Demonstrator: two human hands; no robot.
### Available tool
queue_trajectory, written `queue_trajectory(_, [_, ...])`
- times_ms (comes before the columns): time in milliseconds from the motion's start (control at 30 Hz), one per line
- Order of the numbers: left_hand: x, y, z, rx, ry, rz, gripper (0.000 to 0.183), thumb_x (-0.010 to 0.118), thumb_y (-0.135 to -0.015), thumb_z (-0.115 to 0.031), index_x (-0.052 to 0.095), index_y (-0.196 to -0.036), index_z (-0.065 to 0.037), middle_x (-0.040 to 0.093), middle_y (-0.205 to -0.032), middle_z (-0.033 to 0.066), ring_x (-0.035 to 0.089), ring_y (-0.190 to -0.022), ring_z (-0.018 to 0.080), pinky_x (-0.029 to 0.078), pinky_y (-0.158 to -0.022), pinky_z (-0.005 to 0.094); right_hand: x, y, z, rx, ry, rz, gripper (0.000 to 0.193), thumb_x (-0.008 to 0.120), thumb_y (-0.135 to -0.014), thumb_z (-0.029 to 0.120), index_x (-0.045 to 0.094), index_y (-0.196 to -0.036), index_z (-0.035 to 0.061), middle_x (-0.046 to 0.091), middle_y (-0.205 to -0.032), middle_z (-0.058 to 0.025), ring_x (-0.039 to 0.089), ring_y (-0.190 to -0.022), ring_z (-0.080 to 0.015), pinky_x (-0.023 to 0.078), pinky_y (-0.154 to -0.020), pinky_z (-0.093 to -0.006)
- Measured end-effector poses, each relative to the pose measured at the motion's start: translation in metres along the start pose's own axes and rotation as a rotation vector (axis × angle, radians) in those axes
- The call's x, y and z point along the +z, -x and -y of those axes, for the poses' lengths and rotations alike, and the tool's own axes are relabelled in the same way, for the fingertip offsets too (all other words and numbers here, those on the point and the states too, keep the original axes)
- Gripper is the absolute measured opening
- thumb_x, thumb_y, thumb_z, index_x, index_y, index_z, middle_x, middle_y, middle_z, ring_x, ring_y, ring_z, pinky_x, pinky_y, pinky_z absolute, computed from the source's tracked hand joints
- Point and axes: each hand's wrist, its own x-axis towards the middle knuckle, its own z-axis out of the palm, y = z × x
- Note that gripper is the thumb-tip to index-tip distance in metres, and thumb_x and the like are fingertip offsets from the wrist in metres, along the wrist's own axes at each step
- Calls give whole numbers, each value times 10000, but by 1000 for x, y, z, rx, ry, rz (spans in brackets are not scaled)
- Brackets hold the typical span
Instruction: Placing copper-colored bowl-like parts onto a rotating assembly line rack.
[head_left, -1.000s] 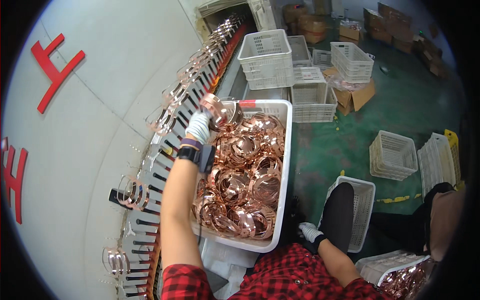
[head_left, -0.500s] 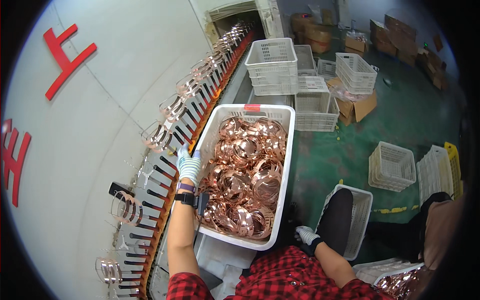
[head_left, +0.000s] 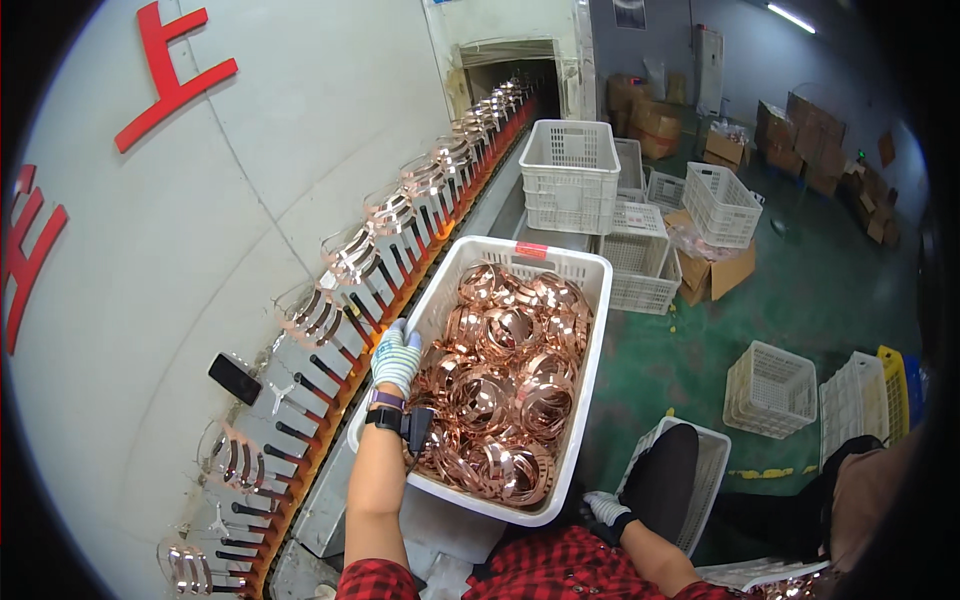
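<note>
My left hand point(head_left: 397, 357), in a striped knit glove, lies along the left rim of a white plastic crate point(head_left: 600, 300), its fingers stretched forward. Copper-coloured, shiny ring-shaped metal bands point(head_left: 482, 397) fill this crate in a jumbled heap. Just left of the hand runs a conveyor of black-and-red pegs point(head_left: 322, 366), several with clusters of shiny bands point(head_left: 350, 252) hung at their outer ends. My right hand point(head_left: 604, 508), also gloved, rests low beside a dark-trousered knee point(head_left: 668, 458), fingers loosely out and nothing visible in them.
Stacked white crates point(head_left: 570, 175) stand beyond the full one, beside an open cardboard box point(head_left: 722, 272). The conveyor leads into a dark wall opening point(head_left: 515, 75). A phone point(head_left: 235, 378) is by the pegs. Another person point(head_left: 868, 495) is at the right, near more crates point(head_left: 770, 388).
The whole view has shifted, so the scene appears lower and further right. My left hand stays at the crate's rim, and my right hand stays by the knee.
</note>
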Motion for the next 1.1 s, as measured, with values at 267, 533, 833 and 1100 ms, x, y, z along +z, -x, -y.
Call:
queue_trajectory(267, [-9,4,-9,44,-71,47,418,491,-766,-253,496,-1125,-41,533,-1076,192,525,-975,316,403,-855,361,4,2,1,0,-49,39,207,474,-829,190,533,-944,28,557,-741,-59,547,-600,-167,456,-498,-293])
queue_trajectory(533, [-7,8,-8,92,-153,-6,411,484,-759,-247,503,-1116,-43,543,-1059,178,535,-957,300,413,-837,363,4,9,7,11,-95,42,141,467,-839,198,537,-868,79,557,-713,-46,535,-603,-162,440,-500,-304])
queue_trajectory(833, [1,10,-7,152,-217,-86,380,500,-753,-247,530,-1075,-47,561,-1007,163,556,-888,306,435,-779,380,-1,-8,-1,-14,-178,62,195,470,-835,180,532,-961,46,563,-770,-56,548,-627,-177,457,-527,-299])
queue_trajectory(1100, [7,6,-7,183,-256,-114,379,508,-744,-236,535,-1067,-40,564,-996,166,562,-867,306,437,-772,377,-1,-6,6,-16,-161,62,203,465,-832,178,528,-972,45,561,-783,-58,547,-649,-182,459,-558,-317])
